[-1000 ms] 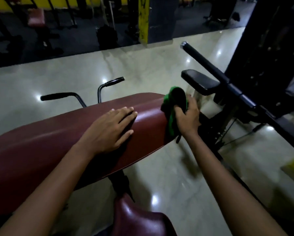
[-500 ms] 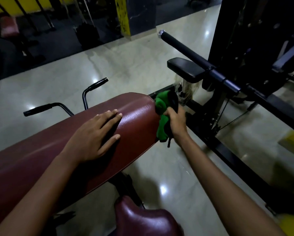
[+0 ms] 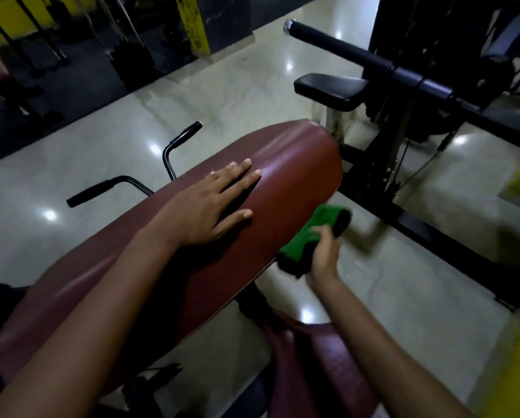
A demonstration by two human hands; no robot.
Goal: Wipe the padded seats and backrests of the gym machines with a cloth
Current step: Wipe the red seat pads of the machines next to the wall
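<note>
Head view: one camera, looking down along both forearms at a maroon backrest pad.
Left hand: left hand lies flat on top of the pad, fingers straight and slightly spread, pressing down and holding nothing.
Right hand: right hand has its fingers curled round a bunched green cloth; hand and cloth are motion-blurred.
Cloth position: at the pad's right-hand lower edge, near the rounded far end; whether it touches the vinyl there I cannot tell through the blur.
Step in hand: judged as wiping the side edge of this pad, with the left hand steadying it.
Next move: likely calls for running the cloth along the edge toward the viewer, or up onto the top face, keeping it pressed against the vinyl; the left hand would need to shift off any patch to be wiped.
Pad axis: long axis runs from lower left, near the viewer, to upper right; the rounded end points away toward the black seat.
Lower pad: a second maroon seat sits below, not touched by either hand.
</note>
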